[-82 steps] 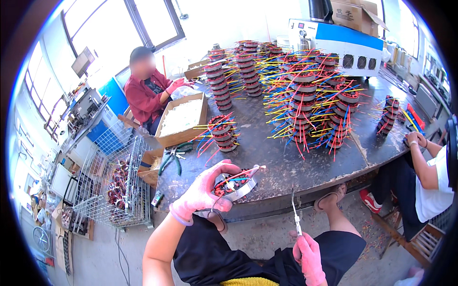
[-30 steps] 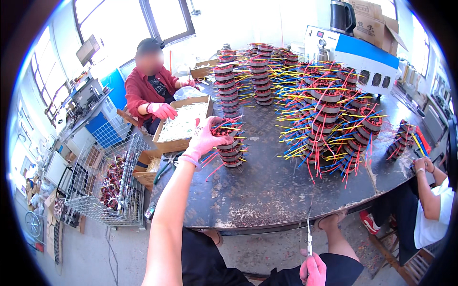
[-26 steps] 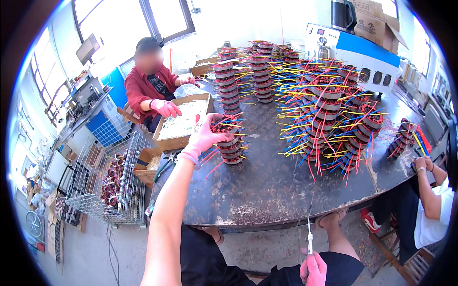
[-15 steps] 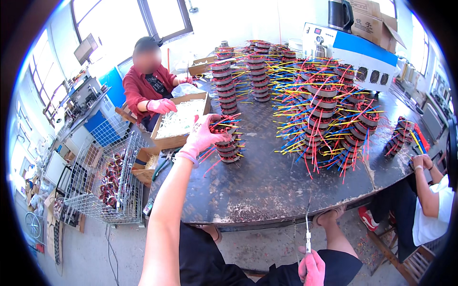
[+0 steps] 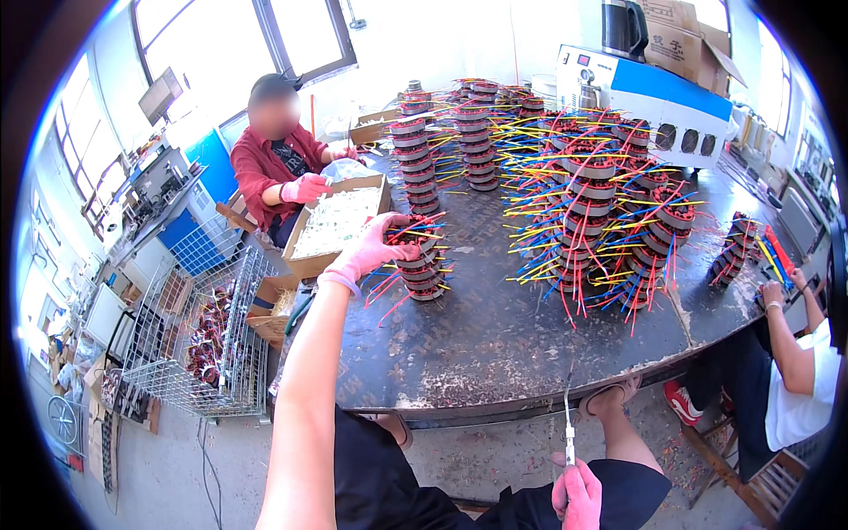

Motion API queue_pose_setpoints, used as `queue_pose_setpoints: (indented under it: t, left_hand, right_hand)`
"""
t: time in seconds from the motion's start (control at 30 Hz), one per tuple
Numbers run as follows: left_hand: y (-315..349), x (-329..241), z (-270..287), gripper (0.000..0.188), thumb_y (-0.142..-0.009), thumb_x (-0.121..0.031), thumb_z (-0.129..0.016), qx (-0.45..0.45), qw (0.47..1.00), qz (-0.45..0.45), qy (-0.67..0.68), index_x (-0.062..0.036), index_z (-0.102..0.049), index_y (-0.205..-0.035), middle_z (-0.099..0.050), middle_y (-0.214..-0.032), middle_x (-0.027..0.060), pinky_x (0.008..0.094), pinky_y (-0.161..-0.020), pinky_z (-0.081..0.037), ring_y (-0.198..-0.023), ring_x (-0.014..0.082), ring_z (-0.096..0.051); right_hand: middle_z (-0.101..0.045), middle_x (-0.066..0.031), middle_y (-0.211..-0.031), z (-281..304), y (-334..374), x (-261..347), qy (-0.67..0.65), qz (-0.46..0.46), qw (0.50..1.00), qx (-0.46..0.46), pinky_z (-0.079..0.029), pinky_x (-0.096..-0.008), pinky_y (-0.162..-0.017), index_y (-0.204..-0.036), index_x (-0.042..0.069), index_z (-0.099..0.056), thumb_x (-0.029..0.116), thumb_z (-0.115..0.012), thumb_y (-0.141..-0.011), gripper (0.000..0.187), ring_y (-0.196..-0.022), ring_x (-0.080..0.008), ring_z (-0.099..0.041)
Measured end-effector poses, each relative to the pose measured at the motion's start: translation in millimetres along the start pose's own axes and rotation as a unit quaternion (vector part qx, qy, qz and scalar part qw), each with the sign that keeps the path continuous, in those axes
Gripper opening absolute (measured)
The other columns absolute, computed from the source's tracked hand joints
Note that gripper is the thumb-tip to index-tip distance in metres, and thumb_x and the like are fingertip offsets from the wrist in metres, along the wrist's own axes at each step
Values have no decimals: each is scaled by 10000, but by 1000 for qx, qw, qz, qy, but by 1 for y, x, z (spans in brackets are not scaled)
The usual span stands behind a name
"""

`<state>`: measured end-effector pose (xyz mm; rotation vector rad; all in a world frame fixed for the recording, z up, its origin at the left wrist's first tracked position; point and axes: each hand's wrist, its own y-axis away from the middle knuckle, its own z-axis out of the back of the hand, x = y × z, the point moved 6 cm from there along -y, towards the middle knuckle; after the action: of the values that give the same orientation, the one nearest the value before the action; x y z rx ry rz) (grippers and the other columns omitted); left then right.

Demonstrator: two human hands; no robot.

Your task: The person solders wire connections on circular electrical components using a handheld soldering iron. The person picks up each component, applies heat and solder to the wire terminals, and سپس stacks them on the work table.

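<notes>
My left hand [image 5: 364, 252], in a pink glove, is closed on the top wire-wound stator [image 5: 411, 237] of a short stack [image 5: 424, 284]. Fingers reach around its rim, and part of the ring is hidden beneath them. Red and yellow leads stick out from the stack. Low in front of me, my right hand [image 5: 579, 496], also pink-gloved, grips a slim tool [image 5: 570, 433] with a pale handle and a thin bent metal tip. That tip points up beside the table's near edge.
Taller stator stacks [image 5: 411, 168] stand behind; a dense cluster [image 5: 583, 212] with long coloured leads spreads to the right. A cardboard box [image 5: 311, 263] of white pieces lies by a co-worker [image 5: 278, 168]. A wire cage [image 5: 194, 353] stands left; another person [image 5: 799, 380] sits right.
My left hand stays on the short stack, and my right keeps its hold on the tool. The left co-worker's gloved hand has risen from the box. My view has shifted slightly.
</notes>
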<state>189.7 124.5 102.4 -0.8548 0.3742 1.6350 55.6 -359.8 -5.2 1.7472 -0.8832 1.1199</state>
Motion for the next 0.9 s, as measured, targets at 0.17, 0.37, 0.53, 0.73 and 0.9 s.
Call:
queue_pose_setpoints:
  t: [0.17, 0.37, 0.53, 0.73, 0.9]
  left_hand:
    - [6, -7, -3, 688, -696, -223, -872, -55, 998, -6, -42, 20, -568, -1264, -642, -1203, 141, 322, -994, -474, -1121, 209, -611]
    - [3, 3, 0, 687, -685, -224, -884, -61, 998, -13, -16, 34, -576, -1243, -660, -1182, 144, 341, -998, -475, -1127, 217, -616]
    - [-5, 11, -1, 922, -681, -203, -902, -35, 997, 31, 54, 12, -405, -1426, -532, -1358, 179, 346, -1061, -426, -1240, 229, -541]
    - [-13, 25, -7, 1099, -614, -152, -932, 51, 982, 92, 154, 13, -296, -1495, -462, -1431, 175, 342, -1108, -378, -1317, 251, -463]
    - [-11, 14, -10, 1021, -582, -211, -942, 38, 998, 12, 57, 37, -407, -1414, -577, -1310, 159, 332, -1047, -435, -1201, 215, -558]
  right_hand:
    - [-526, -29, -765, 12, 2, -6, 135, -17, 991, 16, -382, -260, -605, -938, 63, -570, 188, -472, -1021, 179, -664, -121, -484]
    - [-587, -104, -989, 16, 3, -12, 448, 54, 892, 16, -482, -318, -832, -1121, 21, -595, 74, -452, -990, 200, -906, -203, -572]
    - [-584, -104, -952, 18, 4, -14, 484, 36, 874, 34, -484, -307, -793, -1090, 34, -597, 58, -452, -984, 181, -863, -197, -570]
    - [-585, -99, -947, 11, 0, -14, 501, 62, 862, 47, -486, -293, -771, -1093, 44, -593, 59, -454, -987, 175, -846, -187, -572]
    - [-596, -87, -1014, 18, 2, -21, 399, 43, 915, 47, -480, -299, -811, -1147, 40, -584, 102, -442, -1009, 207, -899, -179, -573]
